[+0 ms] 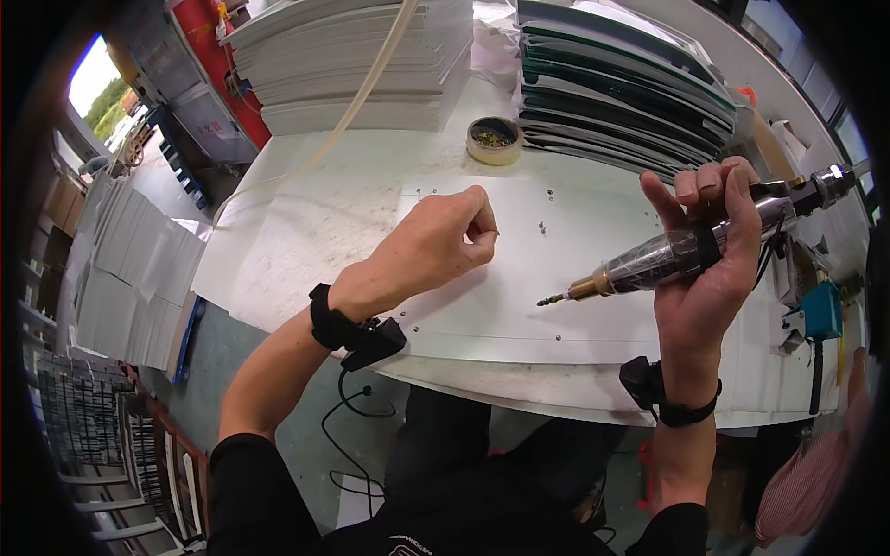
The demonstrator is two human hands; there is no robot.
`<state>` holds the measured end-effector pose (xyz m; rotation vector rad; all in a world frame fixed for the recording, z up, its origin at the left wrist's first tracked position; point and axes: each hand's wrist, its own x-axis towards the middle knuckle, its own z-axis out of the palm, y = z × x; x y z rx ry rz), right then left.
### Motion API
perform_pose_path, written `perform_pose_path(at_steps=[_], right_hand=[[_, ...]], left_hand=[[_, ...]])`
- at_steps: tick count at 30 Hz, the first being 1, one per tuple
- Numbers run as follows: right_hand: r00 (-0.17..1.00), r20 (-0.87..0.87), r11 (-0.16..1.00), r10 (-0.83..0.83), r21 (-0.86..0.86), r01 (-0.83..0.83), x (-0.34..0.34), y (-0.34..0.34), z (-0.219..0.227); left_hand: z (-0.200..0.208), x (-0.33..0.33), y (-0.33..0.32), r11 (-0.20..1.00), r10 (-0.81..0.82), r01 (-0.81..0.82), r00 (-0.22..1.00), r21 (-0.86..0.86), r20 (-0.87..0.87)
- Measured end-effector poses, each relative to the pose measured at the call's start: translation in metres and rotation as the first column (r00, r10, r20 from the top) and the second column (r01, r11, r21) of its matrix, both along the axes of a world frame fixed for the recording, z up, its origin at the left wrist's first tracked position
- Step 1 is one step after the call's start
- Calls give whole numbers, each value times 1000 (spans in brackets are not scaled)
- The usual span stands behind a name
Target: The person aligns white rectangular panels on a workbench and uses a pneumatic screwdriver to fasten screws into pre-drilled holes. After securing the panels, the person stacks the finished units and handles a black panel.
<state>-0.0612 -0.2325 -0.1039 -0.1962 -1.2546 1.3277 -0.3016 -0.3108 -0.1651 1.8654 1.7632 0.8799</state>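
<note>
Has a stack of white sheets [139,269] at far left. Holds left hand [434,236] curled narrow over the white panel [491,310] on the table [311,204]; cannot tell whether pinching anything. Has a round tub [491,158] of small brassy pieces [492,139] just beyond the panel, then small metal pieces [542,228] on it. Grips the pen-shaped driver [649,259] in right hand [709,287], aiming its bit [554,299] leftward over the panel.
</note>
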Motion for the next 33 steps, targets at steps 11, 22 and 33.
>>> perform_pose_path(at_steps=[11, 22, 33], right_hand=[[962, -64, 964, 265, 24, -264, -92, -24, 14], [955, -72, 958, 288, 34, -286, -114, -40, 13], [950, -60, 951, 306, 67, -302, -120, -44, 13]], left_hand=[[-44, -36, -100, 997, 60, -66, 570, -28, 820], [-49, -39, -113, 998, 65, -39, 498, -53, 865], [-53, -42, -115, 996, 91, -28, 417, -88, 904]])
